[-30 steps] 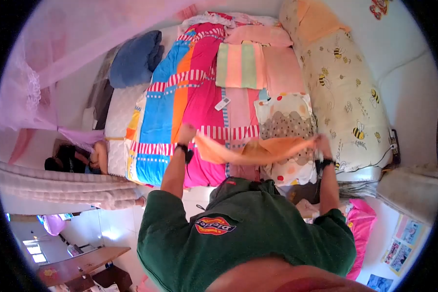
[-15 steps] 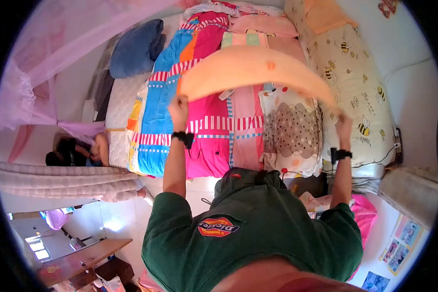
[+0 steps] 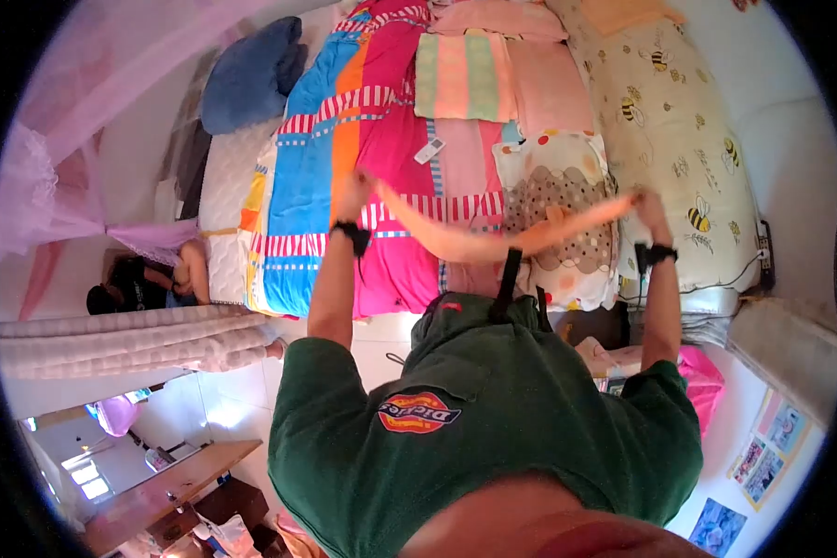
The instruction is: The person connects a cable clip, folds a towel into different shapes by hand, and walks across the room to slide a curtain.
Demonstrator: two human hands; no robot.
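Observation:
An orange towel (image 3: 465, 245) hangs in a sagging strip between my two hands, above the front part of the bed. Its left end is in the closed fingers of my left hand (image 3: 353, 197), over the pink and orange bands of the quilt (image 3: 391, 279). My right hand (image 3: 651, 206) grips the other end, beside the bee-patterned cover. Below the towel's right half lies a polka-dot pillow (image 3: 553, 191). Farther back are a folded striped towel (image 3: 465, 76) and a small white remote control (image 3: 430, 151). Motion blurs the towel and my left hand slightly.
A folded blue blanket (image 3: 251, 76) lies at the back left of the mattress. The bee-patterned cover (image 3: 688, 167) runs along the right side. Pink netting (image 3: 56, 186) hangs at the left. Another person (image 3: 153, 282) is low beside the bed, near a curtain (image 3: 139, 339).
The towel has swung down and toward me, from a raised arch to a sagging strip. The folded striped towel behind it has come into fuller view. Both hands still hold its ends.

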